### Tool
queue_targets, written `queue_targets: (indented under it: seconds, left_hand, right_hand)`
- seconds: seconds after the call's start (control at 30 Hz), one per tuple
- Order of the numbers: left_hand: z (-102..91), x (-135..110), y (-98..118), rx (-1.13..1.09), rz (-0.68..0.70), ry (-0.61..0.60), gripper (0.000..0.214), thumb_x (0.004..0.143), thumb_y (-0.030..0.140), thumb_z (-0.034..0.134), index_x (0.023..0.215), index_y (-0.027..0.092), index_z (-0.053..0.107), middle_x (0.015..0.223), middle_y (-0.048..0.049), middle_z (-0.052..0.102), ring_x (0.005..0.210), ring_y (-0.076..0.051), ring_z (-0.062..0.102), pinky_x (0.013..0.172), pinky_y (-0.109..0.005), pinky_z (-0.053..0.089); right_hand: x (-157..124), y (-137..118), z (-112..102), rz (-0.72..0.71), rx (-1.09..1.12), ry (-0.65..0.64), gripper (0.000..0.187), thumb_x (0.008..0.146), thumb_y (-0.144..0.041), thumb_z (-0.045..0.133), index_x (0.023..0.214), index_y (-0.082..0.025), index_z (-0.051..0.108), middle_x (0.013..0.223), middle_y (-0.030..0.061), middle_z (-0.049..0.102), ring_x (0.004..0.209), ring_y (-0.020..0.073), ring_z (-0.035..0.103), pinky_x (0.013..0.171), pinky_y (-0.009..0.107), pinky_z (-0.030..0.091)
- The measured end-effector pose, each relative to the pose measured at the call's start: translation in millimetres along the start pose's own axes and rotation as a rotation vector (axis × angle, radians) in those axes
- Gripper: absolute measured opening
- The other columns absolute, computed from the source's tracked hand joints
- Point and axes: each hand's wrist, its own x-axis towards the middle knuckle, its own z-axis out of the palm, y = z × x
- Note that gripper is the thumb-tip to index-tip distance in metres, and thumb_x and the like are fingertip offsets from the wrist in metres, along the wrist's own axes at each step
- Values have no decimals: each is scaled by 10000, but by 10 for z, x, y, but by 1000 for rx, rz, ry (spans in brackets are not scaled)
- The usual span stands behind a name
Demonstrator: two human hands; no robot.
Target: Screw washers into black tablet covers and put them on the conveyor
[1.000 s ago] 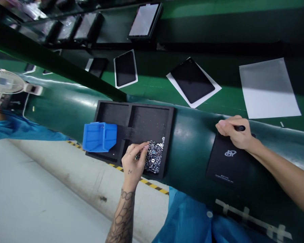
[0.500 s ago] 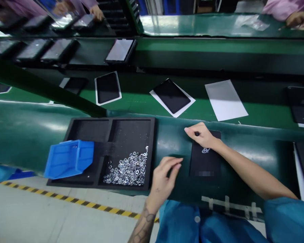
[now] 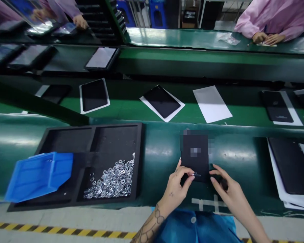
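Flat black rectangular tablet (image 3: 195, 162) on the glossy green desk (image 3: 162, 145) before you.
Your left hand (image 3: 176, 187) pinches a small silvery metal piece (image 3: 193, 174) over its lower end; your right hand (image 3: 229, 189) sits beside its right edge, thumb and index parted, other fingers curled round a dark round-ended tool (image 3: 223, 184).

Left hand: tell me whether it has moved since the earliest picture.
Yes: the left hand has moved right, from the black tray to the black tablet.

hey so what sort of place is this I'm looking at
Most likely an electronics assembly line: black tablet-like devices lie on white sheets, a divided black tray holds washer-like metal rings, and pink-sleeved people work opposite.
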Motion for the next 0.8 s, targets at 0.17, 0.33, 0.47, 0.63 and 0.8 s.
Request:
queue_targets:
  seconds: [0.17, 0.33, 0.47, 0.63, 0.8]
  left_hand:
    - [2, 122, -12, -161, -104, -1, 121, 1036, 344, 725, 1056, 229, 753, 1004, -60, 801, 955, -225, 784, 1212, -496, 527]
    - [-84, 133, -28, -392, -184, 19, 327, 1016, 515, 763, 992, 200, 680, 957, -78, 764, 877, -209, 767, 938, -366, 619]
    - [-87, 94, -49, -374, -176, 66, 326, 1012, 523, 762, 975, 211, 678, 930, -77, 762, 887, -215, 757, 981, -391, 614]
    - [-92, 144, -50, -346, -145, 12, 322, 1018, 519, 759, 957, 208, 706, 957, -87, 773, 925, -221, 756, 1087, -429, 585]
    - [-253, 217, -117, -354, -123, 8, 330, 1015, 517, 772, 942, 206, 690, 888, -61, 771, 874, -203, 772, 1128, -431, 585]
  right_hand:
    - [261, -116, 107, 106, 264, -76, 755, 879, -791, 753, 1406, -260, 652, 1062, 83, 724, 428, 103, 370, 378, 303, 330]
    - [689, -272, -14, -23, 199, -16, 625, 832, -760, 804, 1144, -221, 747, 999, 90, 695, 543, 142, 494, 421, 267, 363]
    - [712, -377, -119, -72, 134, 53, 622, 867, -657, 822, 1345, -271, 726, 1291, 143, 729, 603, 156, 537, 453, 283, 414]
    - [734, -510, -89, 174, 395, -175, 741, 865, -653, 847, 1427, -205, 666, 853, 49, 693, 457, 68, 264, 393, 224, 201]
    - [995, -699, -50, 76, 504, -208, 593, 814, -542, 944, 1280, -271, 698, 958, 61, 740, 633, 184, 629, 443, 244, 439]
